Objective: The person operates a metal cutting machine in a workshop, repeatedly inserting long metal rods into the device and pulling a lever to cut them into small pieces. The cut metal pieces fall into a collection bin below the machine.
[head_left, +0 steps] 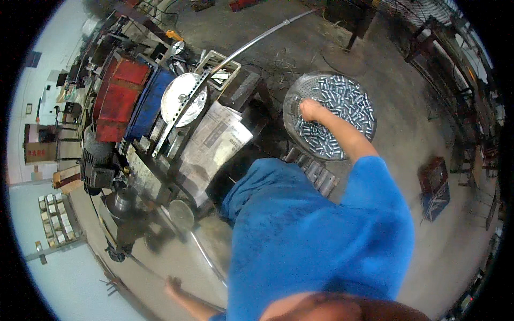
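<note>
My right hand (309, 110) is over the left part of a round, perforated metal basket (293, 88), its fingers curled together. Whatever they hold, if anything, is hidden. Many short, shiny metal cylinders (348, 101) fill the middle and right of this basket. At the lower left, my left arm reaches out to the side. My left hand (172, 285) appears closed around the end of a long thin lever (140, 263), which runs up to the machine; its fingers are small and blurred here.
In front stands a greasy machine with red (122, 75) and blue panels, a white round dish (179, 99) and newspaper sheets (217, 142). A long perforated metal strip (187, 107) crosses it, near a shiny rod (262, 36). Several dark metal cylinders (321, 179) lie beside my knee.
</note>
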